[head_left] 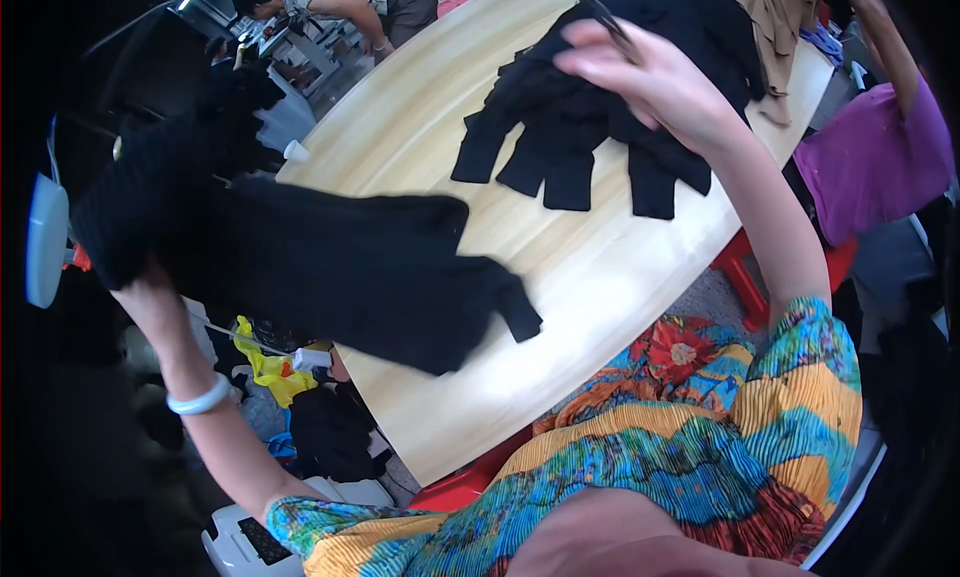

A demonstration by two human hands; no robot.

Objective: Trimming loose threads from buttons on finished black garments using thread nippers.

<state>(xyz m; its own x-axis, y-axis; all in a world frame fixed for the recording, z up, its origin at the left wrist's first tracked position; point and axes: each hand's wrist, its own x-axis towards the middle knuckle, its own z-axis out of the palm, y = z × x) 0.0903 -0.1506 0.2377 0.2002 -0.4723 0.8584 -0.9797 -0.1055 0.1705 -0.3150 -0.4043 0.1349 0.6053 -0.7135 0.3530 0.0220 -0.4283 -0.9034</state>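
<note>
My left hand [150, 299], a pale bangle on its wrist, is raised at the left and grips a black knit garment [330, 267]. The cloth hides most of its fingers. The garment stretches over the table's left end, with one narrow sleeve-like end pointing right, and it is slightly blurred. High over the far side, my right hand [665, 82] has its fingers closed around a slim, dark, pointed tool [615, 29] whose exact kind I cannot make out. Below and behind that hand lies a pile of black garments [640, 127] with several cuffs spread toward me.
The pale wooden table [400, 417] runs diagonally away from me. Brown garments [775, 37] lie beyond the black pile. A person in purple [880, 157] sits at the right; another person [350, 7] bends over at the back. Red stools, a yellow bag [270, 362] and a white cup [295, 152] stand around.
</note>
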